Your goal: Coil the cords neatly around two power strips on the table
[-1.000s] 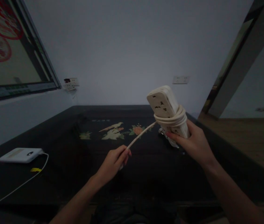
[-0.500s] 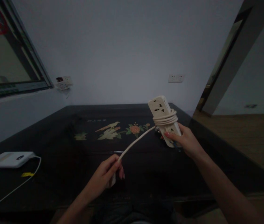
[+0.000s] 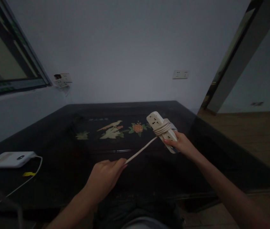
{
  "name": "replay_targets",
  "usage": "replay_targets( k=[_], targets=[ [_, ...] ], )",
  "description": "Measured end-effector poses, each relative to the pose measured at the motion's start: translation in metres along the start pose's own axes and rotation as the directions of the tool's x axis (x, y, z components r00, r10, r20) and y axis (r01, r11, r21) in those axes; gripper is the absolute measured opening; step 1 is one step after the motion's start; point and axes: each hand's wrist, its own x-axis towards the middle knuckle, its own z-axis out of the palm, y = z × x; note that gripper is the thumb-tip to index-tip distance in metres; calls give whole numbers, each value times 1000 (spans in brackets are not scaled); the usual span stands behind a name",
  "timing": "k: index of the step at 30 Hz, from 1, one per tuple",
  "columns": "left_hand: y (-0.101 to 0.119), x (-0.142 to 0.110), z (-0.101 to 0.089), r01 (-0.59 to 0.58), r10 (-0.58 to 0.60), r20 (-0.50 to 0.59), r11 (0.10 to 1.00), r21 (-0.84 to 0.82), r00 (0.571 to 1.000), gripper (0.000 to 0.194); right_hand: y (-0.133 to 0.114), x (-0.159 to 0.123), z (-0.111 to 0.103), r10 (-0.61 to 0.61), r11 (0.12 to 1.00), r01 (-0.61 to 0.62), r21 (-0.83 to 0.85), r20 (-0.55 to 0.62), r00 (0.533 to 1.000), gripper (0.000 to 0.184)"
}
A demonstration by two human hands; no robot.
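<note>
A white power strip (image 3: 154, 120) is held tilted above the dark table by my right hand (image 3: 181, 144), whose fingers close round its lower end. Several turns of its white cord (image 3: 141, 149) wrap the strip's middle. From the wraps, the cord runs down and left, nearly straight, into my left hand (image 3: 110, 173), which is closed on it. The back of that hand faces me, so the cord's far end is hidden.
The black table (image 3: 77, 171) carries a painted bird and flower design. On its left lie a white power bank (image 3: 10, 159) with a thin cable and a yellow tag (image 3: 29, 174). Wall sockets (image 3: 181, 74) sit behind; a window (image 3: 8, 54) is at left.
My right hand has lowered the power strip and moved it slightly left, turning it. My left hand has rolled over, back up, and the cord between the hands looks straighter.
</note>
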Motion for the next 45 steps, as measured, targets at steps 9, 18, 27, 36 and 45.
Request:
replay_targets(
  k=[9, 18, 27, 36, 45],
  targets=[
    [-6, 22, -57, -284, 292, -31, 945, 163, 956, 19, -2, 8, 16, 2, 970, 61, -234, 262, 965, 36],
    [-5, 49, -121, -418, 416, -85, 908, -6, 905, 35, -49, -16, 46, 60, 848, 227, -479, 511, 857, 40],
    [-42, 84, -101, -476, 521, 88, 826, -301, 849, 20, -75, -64, 72, -233, 564, 652, -507, 660, 715, 39],
    [-60, 98, -77, -214, 473, 182, 666, -715, 862, 15, -87, -82, 63, -455, 322, 816, -479, 677, 578, 41],
    [-65, 94, -34, -44, 462, 184, 440, -897, 868, 28, -102, -90, 45, -703, 250, 893, -375, 564, 434, 29]
  ],
)
